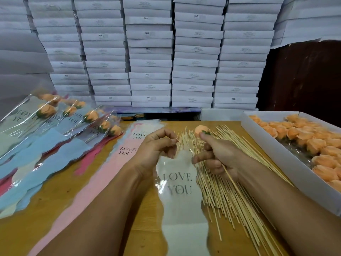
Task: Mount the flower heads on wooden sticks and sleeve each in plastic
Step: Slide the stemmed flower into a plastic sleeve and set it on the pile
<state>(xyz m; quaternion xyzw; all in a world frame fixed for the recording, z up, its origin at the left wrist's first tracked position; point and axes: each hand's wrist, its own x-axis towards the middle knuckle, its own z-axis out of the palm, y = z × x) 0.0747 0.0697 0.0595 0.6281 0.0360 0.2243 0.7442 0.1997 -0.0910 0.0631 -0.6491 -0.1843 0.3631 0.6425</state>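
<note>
The right hand (217,157) is holding a wooden stick (228,175) with an orange flower head (201,130) already stuck on its far end, so its grip is curled tight around the stick. The left hand (156,145) is pinching the top edge of a clear plastic sleeve (180,183) that says LOVE YOU, and the sleeve is lying on the wooden surface (147,218) between the two arms. I think the person is getting ready to slide the flower into the sleeve. The sleeve mouth could be staying shut, because thin plastic sticks to itself, and then the soft petals could be getting squashed or the flower could be popping off the stick. The pointed end could also be poking through the plastic. A big pile of loose sticks (221,191) is lying right under the right hand, so the arm could be knocking some away. On the right, a white box (273,150) is holding many more orange flower heads. On the left, finished flowers in sleeves (73,115) are lying in a heap, and empty pink sleeves (118,159) are waiting beside them.
</note>
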